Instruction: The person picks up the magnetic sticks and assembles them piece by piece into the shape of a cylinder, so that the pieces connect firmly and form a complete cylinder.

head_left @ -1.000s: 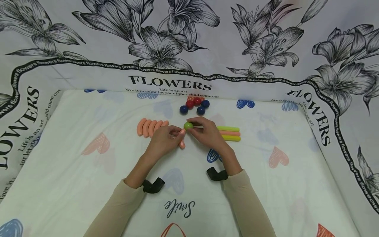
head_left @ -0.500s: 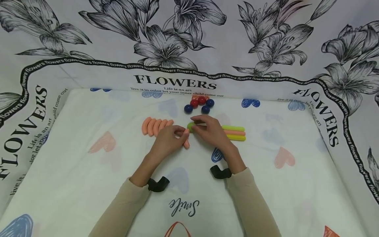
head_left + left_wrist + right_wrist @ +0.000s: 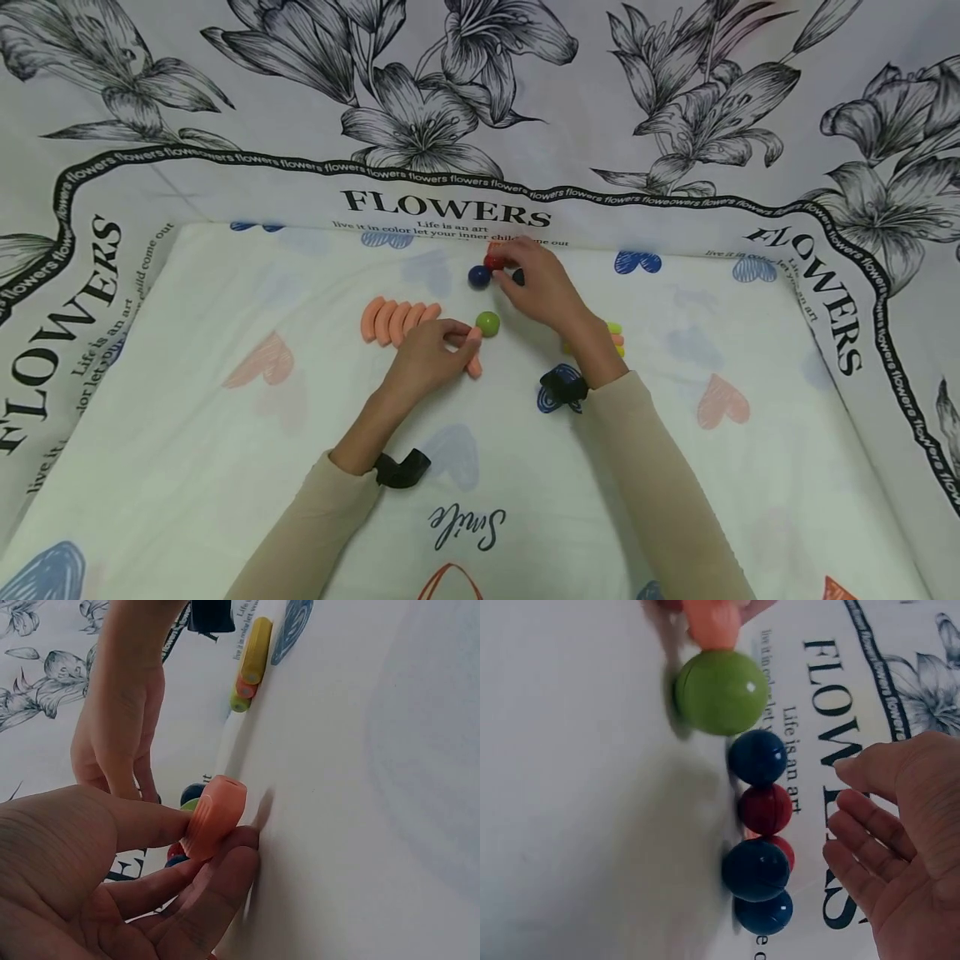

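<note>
In the head view my left hand (image 3: 427,358) pinches a curved orange piece (image 3: 219,814) between thumb and fingers, just above the cloth. A green ball (image 3: 487,324) sits at the piece's upper end, untouched by my right hand. Farther back, my right hand (image 3: 547,287) reaches over a small group of balls, hiding some of them from the head camera. Its thumb and fingers are apart with nothing between them in the right wrist view. That view shows a red ball (image 3: 766,810) and a dark blue ball (image 3: 756,870) among the group.
Several curved orange pieces (image 3: 386,322) lie in a row left of my left hand. Yellow, orange and lime sticks (image 3: 257,656) lie side by side, partly covered by my right wrist in the head view. A heart-patterned white cloth (image 3: 300,450) covers the table.
My right hand has let go of the green ball and moved back to the red and blue balls. The left hand keeps its pinch on the orange piece. The head view has shifted slightly.
</note>
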Action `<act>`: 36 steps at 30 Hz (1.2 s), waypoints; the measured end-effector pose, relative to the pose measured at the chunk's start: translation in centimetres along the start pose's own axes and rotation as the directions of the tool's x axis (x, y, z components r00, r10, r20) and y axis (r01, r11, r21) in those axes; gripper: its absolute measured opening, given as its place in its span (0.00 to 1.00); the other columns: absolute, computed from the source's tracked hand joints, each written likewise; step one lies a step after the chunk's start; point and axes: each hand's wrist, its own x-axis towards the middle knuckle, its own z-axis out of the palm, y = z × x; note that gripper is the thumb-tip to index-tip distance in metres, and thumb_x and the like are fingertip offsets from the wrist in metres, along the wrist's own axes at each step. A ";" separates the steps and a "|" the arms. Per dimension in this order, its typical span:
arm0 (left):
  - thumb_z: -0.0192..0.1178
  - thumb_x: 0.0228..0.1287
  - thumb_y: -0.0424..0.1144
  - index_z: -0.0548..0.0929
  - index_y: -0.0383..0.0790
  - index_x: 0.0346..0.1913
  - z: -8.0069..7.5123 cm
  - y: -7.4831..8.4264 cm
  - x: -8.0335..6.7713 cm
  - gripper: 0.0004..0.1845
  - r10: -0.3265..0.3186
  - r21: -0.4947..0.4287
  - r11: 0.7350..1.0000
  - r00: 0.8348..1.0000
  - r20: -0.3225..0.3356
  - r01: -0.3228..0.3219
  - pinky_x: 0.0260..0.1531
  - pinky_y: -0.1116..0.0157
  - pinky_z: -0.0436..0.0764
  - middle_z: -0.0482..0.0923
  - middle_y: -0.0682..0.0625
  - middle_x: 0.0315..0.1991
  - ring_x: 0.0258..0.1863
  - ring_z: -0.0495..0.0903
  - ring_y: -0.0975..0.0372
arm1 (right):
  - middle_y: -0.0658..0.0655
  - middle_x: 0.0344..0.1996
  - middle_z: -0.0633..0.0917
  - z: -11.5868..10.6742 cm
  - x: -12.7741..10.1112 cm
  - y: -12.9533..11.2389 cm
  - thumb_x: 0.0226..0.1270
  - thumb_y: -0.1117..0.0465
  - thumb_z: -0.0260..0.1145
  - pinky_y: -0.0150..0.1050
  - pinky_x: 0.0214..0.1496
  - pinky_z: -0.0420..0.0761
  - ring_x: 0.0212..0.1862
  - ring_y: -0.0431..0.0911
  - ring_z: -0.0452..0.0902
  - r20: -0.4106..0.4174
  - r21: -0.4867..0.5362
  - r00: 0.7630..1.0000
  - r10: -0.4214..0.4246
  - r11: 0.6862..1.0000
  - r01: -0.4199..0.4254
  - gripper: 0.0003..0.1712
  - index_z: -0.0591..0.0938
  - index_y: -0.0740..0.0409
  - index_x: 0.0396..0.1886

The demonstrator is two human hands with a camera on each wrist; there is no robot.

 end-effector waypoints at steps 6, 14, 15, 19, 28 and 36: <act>0.63 0.75 0.49 0.86 0.37 0.59 0.0 -0.1 0.0 0.21 -0.006 -0.033 0.999 1.000 0.014 0.006 0.51 0.56 0.84 0.92 0.49 0.42 0.49 0.88 0.56 | 0.60 0.63 0.83 0.1 1.3 0.3 0.76 0.62 0.67 0.49 0.74 0.75 0.65 0.54 0.78 0.074 -0.142 0.997 0.008 0.990 0.003 0.22 0.83 0.58 0.66; 0.63 0.75 0.49 0.87 0.38 0.58 -0.1 -0.2 -0.1 0.20 -0.003 -0.030 1.000 1.000 0.011 0.004 0.48 0.59 0.83 0.92 0.50 0.42 0.45 0.88 0.58 | 0.61 0.65 0.83 1.0 2.7 0.5 0.75 0.65 0.65 0.49 0.79 0.71 0.70 0.55 0.76 0.095 -0.267 0.995 -0.014 0.963 0.039 0.20 0.84 0.59 0.65; 0.63 0.75 0.49 0.87 0.38 0.58 -0.1 -0.2 -0.1 0.20 -0.004 -0.032 0.999 1.000 0.011 0.004 0.48 0.59 0.83 0.92 0.50 0.42 0.45 0.88 0.58 | 0.60 0.64 0.84 1.1 2.8 0.5 0.76 0.65 0.65 0.48 0.79 0.71 0.70 0.55 0.76 0.101 -0.275 0.995 -0.016 0.960 0.044 0.20 0.84 0.59 0.64; 0.63 0.75 0.49 0.87 0.38 0.59 -0.1 -0.2 0.0 0.20 -0.009 -0.036 0.999 1.000 0.022 0.010 0.47 0.59 0.83 0.92 0.50 0.41 0.44 0.88 0.58 | 0.61 0.59 0.85 1.4 2.9 0.6 0.75 0.67 0.64 0.49 0.74 0.74 0.64 0.56 0.77 0.113 -0.285 0.993 -0.024 0.957 0.056 0.18 0.86 0.60 0.61; 0.63 0.75 0.49 0.86 0.38 0.59 0.0 -0.1 0.0 0.20 -0.022 -0.033 0.999 0.999 0.027 0.023 0.47 0.60 0.82 0.92 0.51 0.41 0.44 0.87 0.58 | 0.62 0.62 0.82 1.5 2.9 0.8 0.75 0.69 0.64 0.49 0.75 0.73 0.66 0.57 0.73 0.103 -0.296 0.994 0.023 0.955 0.009 0.18 0.86 0.58 0.61; 0.63 0.75 0.49 0.87 0.38 0.58 0.1 -0.1 0.0 0.20 -0.016 -0.032 0.999 1.000 0.022 0.016 0.47 0.60 0.82 0.92 0.51 0.40 0.45 0.87 0.58 | 0.63 0.60 0.82 1.7 2.9 0.9 0.75 0.66 0.67 0.50 0.72 0.75 0.63 0.58 0.75 0.075 -0.358 0.997 0.027 0.934 0.002 0.18 0.85 0.58 0.62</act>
